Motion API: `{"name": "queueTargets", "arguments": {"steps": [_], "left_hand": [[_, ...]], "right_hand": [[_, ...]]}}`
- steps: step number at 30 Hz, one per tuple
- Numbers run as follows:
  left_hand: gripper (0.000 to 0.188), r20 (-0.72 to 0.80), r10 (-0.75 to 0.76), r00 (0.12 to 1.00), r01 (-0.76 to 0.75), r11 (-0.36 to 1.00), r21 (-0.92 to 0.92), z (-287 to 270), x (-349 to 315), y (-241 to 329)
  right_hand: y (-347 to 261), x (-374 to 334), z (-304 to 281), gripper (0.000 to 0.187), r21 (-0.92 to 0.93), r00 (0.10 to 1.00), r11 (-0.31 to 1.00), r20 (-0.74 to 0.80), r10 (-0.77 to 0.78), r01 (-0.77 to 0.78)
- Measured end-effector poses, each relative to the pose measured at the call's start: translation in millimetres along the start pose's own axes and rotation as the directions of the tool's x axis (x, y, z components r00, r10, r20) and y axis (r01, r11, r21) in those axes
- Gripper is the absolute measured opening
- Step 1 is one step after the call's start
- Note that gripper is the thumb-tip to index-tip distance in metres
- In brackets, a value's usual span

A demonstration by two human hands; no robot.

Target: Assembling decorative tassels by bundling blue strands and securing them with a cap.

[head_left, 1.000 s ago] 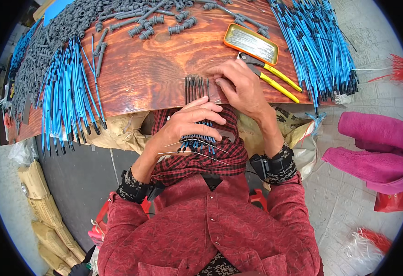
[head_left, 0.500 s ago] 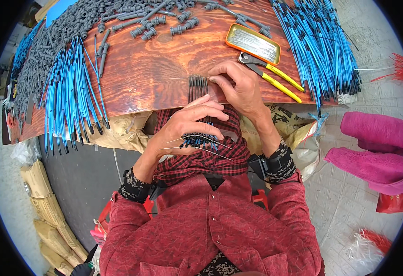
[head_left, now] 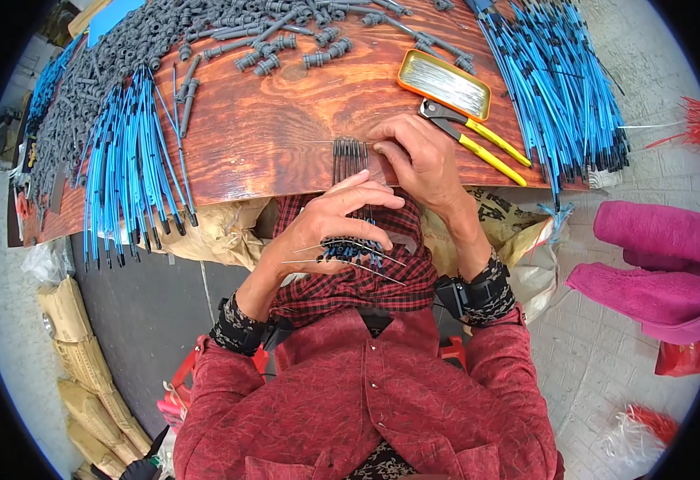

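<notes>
My left hand (head_left: 338, 220) is closed round a row of thin black rods (head_left: 351, 164), its fingers lying across them just off the table's front edge. Below that hand the row's near ends show black and blue, with several thin metal wires (head_left: 382, 274) sticking out to both sides. Another fine wire (head_left: 318, 142) runs across the far ends of the rods, poking out at the left. At the right end of this wire my right hand (head_left: 418, 156) is closed, thumb and forefinger pinched beside the last rod. The wire's right end is hidden in the fingers.
Yellow-handled pliers (head_left: 478, 144) lie right of my hands, by a yellow-rimmed tray (head_left: 487, 104) of cut wires. Blue black-tipped rods lie in a left bundle (head_left: 126, 160) and a right bundle (head_left: 566, 96), overhanging the table (head_left: 238, 152). Grey ribbed fittings (head_left: 94, 88) heap up far left.
The whole view has shifted slightly, with the table and tools a little to the right and lower. Both hands keep nearly the same grip and place over the rods.
</notes>
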State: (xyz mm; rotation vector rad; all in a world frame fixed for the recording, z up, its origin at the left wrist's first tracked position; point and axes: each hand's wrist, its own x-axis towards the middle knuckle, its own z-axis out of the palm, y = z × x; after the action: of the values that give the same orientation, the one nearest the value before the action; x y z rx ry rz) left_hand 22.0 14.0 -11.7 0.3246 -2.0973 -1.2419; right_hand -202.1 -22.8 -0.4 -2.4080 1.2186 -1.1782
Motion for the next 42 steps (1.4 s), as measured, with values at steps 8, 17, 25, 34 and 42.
{"name": "queueTargets", "arguments": {"steps": [8, 17, 25, 34, 42], "left_hand": [[0.056, 0.075, -0.010, 0.997, 0.008, 1.000, 0.021, -5.5, 0.8, -1.8], [0.070, 0.100, 0.032, 0.994, -0.033, 0.999, 0.007, -3.2, -3.8, -11.4], [0.047, 0.071, 0.045, 0.996, -0.043, 0.999, -0.034, -7.3, -3.1, -5.8], [0.045, 0.042, 0.068, 0.997, -0.064, 0.994, -0.090, -3.2, -5.5, -5.2], [0.043, 0.051, 0.074, 0.996, -0.072, 0.996, -0.047, -4.8, -3.1, -3.7]], "right_hand": [[-10.9, 20.0, 14.2, 0.010, 0.194, 0.998, 0.980, -0.036, 0.050, -0.042], [-13.9, 66.3, 10.3, 0.046, 0.041, 0.860, 0.994, 0.499, -0.107, 0.100], [-5.8, 56.9, 8.8, 0.056, 0.137, 0.871, 0.987, 0.470, -0.142, 0.086], [-9.2, 57.0, 8.5, 0.060, 0.073, 0.865, 0.992, 0.486, -0.125, 0.102], [-5.1, 59.6, 10.3, 0.057, 0.026, 0.833, 0.992, 0.541, -0.115, 0.120]]}}
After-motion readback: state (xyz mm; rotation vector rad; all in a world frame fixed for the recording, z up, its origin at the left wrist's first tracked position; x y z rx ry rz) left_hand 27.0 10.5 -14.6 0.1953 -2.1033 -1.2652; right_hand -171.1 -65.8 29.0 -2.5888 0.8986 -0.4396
